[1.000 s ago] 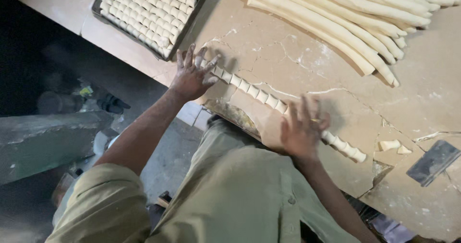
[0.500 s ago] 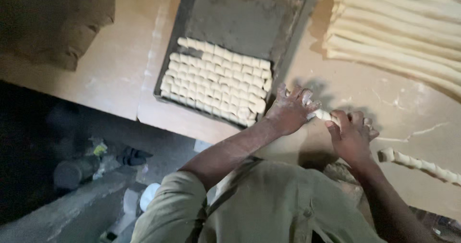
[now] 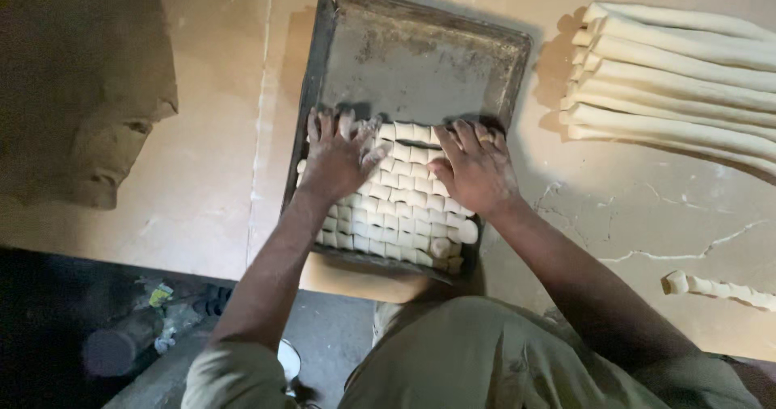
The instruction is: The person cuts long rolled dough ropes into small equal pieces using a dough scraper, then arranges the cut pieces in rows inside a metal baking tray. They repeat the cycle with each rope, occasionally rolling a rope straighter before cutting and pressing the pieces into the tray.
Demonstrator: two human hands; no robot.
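Both flat palms, left hand [image 3: 335,160] and right hand [image 3: 475,170], press dough pieces [image 3: 402,207].

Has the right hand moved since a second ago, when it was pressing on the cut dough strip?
Yes. The right hand has left the table's cut strip and now rests on the dough pieces in the metal tray, beside the left hand.

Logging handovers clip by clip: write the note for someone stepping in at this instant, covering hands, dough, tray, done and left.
Left hand and right hand: both flat, fingers spread, on the top row of dough pieces in the metal tray.
Done: the near half of the tray is packed in rows.
Left: the far half is bare; a cut dough strip lies at right, uncut dough ropes beyond the tray.
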